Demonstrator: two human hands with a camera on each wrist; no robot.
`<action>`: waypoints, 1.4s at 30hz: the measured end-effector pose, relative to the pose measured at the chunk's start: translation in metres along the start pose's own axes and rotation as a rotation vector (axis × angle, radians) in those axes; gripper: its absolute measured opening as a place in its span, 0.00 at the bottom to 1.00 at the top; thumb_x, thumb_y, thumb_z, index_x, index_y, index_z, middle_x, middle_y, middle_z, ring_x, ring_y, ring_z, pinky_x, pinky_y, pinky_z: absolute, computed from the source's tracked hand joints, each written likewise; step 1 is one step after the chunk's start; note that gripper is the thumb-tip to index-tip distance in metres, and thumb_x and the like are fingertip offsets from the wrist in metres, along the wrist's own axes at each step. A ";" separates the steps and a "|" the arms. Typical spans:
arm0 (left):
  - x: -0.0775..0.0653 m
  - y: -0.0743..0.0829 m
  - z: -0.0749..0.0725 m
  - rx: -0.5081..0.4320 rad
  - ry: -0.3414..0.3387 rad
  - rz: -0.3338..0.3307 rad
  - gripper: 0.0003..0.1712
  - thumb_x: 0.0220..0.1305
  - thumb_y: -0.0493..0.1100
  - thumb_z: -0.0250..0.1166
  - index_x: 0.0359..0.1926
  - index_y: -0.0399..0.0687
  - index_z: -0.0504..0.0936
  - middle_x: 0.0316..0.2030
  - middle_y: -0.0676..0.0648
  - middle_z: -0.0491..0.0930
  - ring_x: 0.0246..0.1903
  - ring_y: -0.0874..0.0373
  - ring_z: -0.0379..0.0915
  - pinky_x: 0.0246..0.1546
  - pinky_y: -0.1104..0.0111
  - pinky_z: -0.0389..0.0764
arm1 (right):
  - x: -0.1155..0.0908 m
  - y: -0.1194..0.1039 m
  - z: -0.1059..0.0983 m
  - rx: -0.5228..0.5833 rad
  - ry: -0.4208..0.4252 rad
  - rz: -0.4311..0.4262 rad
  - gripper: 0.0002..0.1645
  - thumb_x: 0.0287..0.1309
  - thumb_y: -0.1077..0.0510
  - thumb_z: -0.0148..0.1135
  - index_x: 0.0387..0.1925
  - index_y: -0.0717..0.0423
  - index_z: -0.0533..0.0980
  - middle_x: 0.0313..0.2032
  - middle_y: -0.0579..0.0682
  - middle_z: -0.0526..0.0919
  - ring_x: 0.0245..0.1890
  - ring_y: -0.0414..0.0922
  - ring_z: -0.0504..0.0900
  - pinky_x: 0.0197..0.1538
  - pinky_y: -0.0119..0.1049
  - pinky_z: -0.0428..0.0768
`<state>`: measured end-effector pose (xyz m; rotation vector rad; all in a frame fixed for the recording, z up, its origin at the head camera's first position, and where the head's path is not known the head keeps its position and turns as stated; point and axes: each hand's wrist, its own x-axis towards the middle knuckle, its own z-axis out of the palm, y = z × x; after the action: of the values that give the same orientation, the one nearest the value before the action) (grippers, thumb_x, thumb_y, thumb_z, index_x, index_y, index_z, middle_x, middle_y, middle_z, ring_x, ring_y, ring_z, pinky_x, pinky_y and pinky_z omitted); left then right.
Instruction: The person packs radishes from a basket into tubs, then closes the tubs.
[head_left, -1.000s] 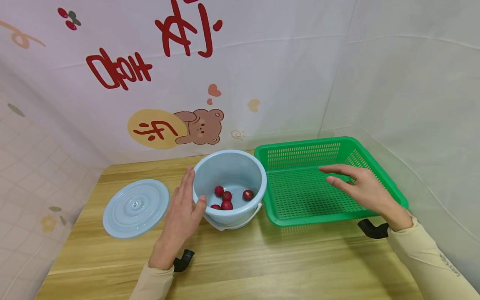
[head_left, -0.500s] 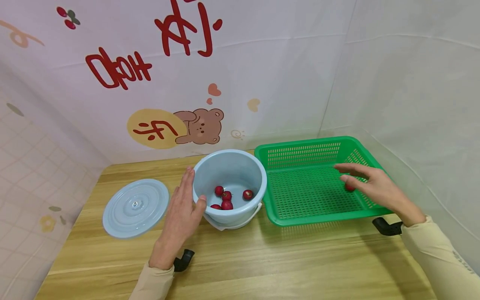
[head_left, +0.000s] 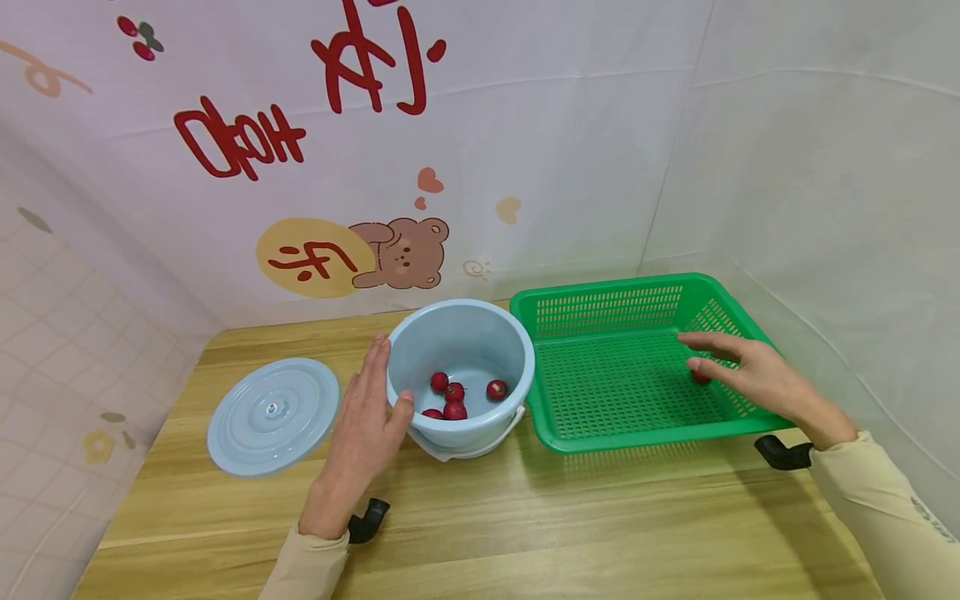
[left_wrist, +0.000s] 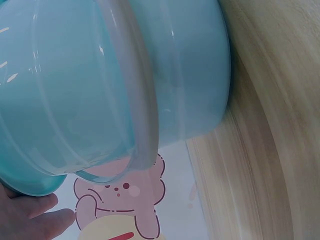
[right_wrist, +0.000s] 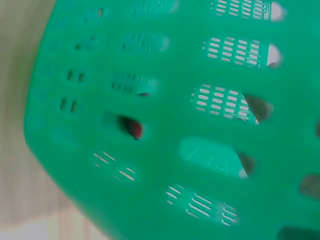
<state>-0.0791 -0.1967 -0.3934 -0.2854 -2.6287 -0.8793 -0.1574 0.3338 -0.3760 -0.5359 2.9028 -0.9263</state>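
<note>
A light blue bucket (head_left: 465, 437) holds several small round red fruits (head_left: 454, 409) on its floor. My left hand (head_left: 360, 425) rests with straight fingers against the bucket's left rim; its fingers (left_wrist: 37, 220) show beside the rim in the left wrist view. To the right, my right hand (head_left: 750, 375) hovers over the right part of a green slotted basket (head_left: 622, 432), thumb and fingers apart and nothing seen between them. Under that hand, one red fruit (head_left: 701, 377) lies in the basket, partly hidden by the thumb. In the right wrist view the basket's wall (right_wrist: 170, 115) fills most of the frame.
A round light blue lid (head_left: 273, 417) lies on the wooden table (head_left: 525, 533), left of my left hand. The bucket's white handle (head_left: 506, 433) hangs down in front. A printed white cloth (head_left: 585, 150) stands behind, and a pale wall cloth (head_left: 862, 250) on the right.
My right hand has moved right over the basket, mostly in the first half second, and the red fruit under it shows more clearly. The left hand and bucket have stayed put.
</note>
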 end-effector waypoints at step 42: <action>0.000 0.000 0.001 -0.006 0.008 0.006 0.43 0.72 0.49 0.54 0.81 0.40 0.51 0.81 0.43 0.50 0.79 0.44 0.49 0.72 0.35 0.55 | 0.020 0.024 0.005 0.033 -0.230 -0.051 0.32 0.74 0.51 0.61 0.72 0.60 0.70 0.62 0.63 0.80 0.57 0.60 0.82 0.51 0.47 0.84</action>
<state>-0.0792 -0.1965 -0.3941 -0.2901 -2.6169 -0.8854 -0.1823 0.3424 -0.3922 -0.6694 2.6756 -0.8542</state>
